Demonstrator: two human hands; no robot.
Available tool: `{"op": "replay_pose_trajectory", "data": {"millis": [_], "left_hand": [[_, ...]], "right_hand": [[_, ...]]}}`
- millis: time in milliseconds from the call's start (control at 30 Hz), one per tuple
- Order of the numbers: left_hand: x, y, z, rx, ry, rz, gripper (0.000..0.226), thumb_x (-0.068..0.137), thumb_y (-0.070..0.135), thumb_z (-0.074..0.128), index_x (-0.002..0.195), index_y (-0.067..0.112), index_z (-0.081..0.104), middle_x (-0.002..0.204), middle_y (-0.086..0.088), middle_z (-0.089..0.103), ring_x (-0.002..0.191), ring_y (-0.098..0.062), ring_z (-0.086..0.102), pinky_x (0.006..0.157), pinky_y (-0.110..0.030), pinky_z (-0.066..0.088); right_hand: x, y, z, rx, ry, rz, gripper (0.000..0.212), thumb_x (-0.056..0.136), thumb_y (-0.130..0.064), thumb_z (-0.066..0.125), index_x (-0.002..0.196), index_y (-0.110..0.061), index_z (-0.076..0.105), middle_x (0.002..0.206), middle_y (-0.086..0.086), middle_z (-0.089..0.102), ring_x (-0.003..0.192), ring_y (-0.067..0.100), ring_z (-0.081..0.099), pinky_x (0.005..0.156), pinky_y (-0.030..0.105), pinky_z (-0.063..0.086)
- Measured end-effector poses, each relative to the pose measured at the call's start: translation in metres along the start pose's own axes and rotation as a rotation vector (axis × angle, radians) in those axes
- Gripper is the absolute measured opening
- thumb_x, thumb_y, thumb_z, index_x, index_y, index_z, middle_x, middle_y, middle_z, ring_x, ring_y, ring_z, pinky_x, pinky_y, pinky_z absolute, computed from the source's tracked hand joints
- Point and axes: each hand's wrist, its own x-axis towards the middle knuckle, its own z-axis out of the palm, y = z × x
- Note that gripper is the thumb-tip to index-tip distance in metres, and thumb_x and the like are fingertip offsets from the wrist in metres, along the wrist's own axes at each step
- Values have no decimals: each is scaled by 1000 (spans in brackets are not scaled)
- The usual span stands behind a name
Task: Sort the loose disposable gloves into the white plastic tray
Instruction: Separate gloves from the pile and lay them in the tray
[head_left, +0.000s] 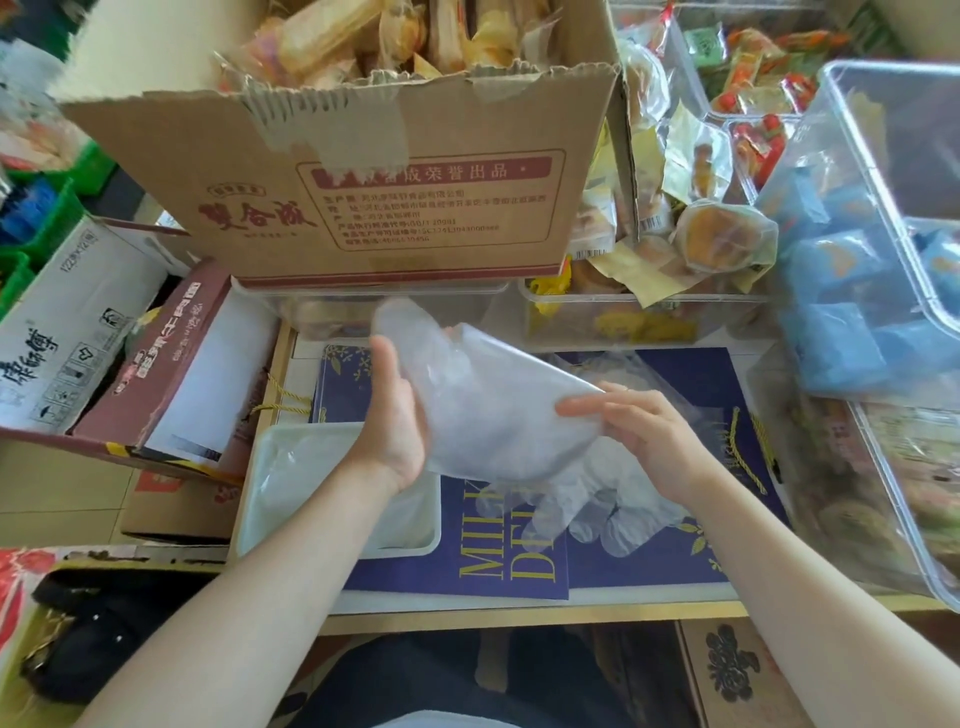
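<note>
A stack of clear disposable gloves (483, 400) is held up over the table between both hands. My left hand (395, 415) grips its left edge with the thumb up. My right hand (639, 426) pinches the right edge. More loose clear gloves (597, 504) lie below on the blue gift bags, fingers spread toward me. The white plastic tray (260, 478) sits at the lower left under my left wrist, with some clear film in it.
A big cardboard box (363, 187) of wrapped snacks stands just behind. Clear bins of pastries (644, 312) and blue packets (857, 291) crowd the right. Cartons (78, 332) lean at the left. Blue gift bags (509, 561) cover the table.
</note>
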Motion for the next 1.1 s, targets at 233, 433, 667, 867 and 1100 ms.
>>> {"op": "replay_pose_trajectory", "data": {"millis": [233, 433, 667, 867, 1100], "left_hand": [[4, -4, 3, 700, 212, 189, 10, 83, 26, 70, 84, 16, 69, 85, -8, 71, 81, -19, 66, 77, -39, 48], [2, -7, 12, 768, 124, 245, 37, 74, 40, 68, 97, 11, 68, 92, -14, 71, 88, -31, 66, 82, -48, 49], [2, -16, -4, 1008, 385, 742, 69, 85, 27, 60, 140, -1, 31, 140, -5, 31, 134, -19, 30, 110, -17, 22], [-5, -22, -7, 949, -5, 479, 55, 91, 33, 55, 140, 19, 33, 139, 18, 27, 128, 8, 23, 105, -3, 18], [-15, -18, -30, 604, 31, 298, 6, 83, 33, 61, 85, 28, 64, 79, 12, 65, 76, -7, 57, 72, -24, 44]], "right_hand": [[7, 8, 5, -226, -6, 52, 26, 79, -14, 73, 91, -21, 50, 85, -1, 66, 80, 13, 62, 75, 29, 47], [23, -5, 33, -528, -64, -33, 20, 87, -20, 65, 74, -15, 51, 62, -9, 44, 54, 6, 39, 54, 17, 32], [34, -11, 44, -603, 41, -19, 41, 94, -19, 53, 61, -16, 29, 56, -4, 30, 50, 13, 26, 48, 24, 19], [32, -19, 50, -688, -120, -80, 39, 93, -19, 54, 61, -18, 33, 56, -7, 32, 48, 7, 31, 48, 21, 25], [34, -26, 66, -745, -217, -73, 38, 94, -20, 54, 62, -22, 35, 57, -8, 36, 49, 3, 37, 49, 20, 28]]}}
